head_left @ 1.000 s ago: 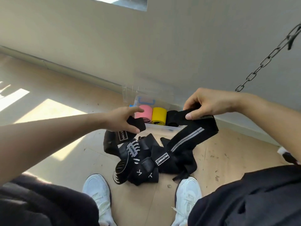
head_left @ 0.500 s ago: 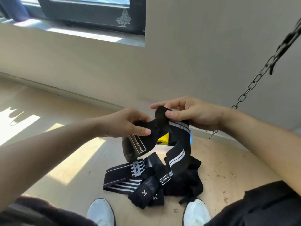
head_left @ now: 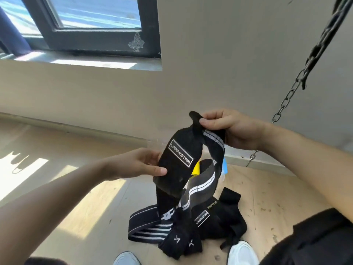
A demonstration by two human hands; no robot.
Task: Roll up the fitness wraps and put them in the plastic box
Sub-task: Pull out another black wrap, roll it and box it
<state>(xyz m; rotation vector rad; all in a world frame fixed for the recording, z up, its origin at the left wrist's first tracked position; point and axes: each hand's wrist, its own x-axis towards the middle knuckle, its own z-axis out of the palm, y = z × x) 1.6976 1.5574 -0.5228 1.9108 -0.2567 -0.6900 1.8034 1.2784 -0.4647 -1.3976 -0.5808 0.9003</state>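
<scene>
A black fitness wrap [head_left: 178, 159] with a white logo patch and white stripes hangs in the air before me. My right hand [head_left: 232, 129] pinches its top loop end. My left hand [head_left: 139, 164] holds the wrap's broad patch end between thumb and fingers. The rest of the strap trails down to a heap of black wraps [head_left: 191, 224] on the wooden floor between my feet. The plastic box [head_left: 222, 169] is mostly hidden behind the held wrap; only a yellow roll [head_left: 196, 168] and a blue edge show.
A metal chain [head_left: 298, 77] hangs at the right, close to my right arm. A beige wall with a dark-framed window [head_left: 91, 35] stands ahead. My white shoes [head_left: 241, 253] flank the heap. Sunlit floor spreads to the left.
Both hands have raised the wrap higher and turned its logo patch towards me. My view has tilted up, so the window shows more and the box is covered.
</scene>
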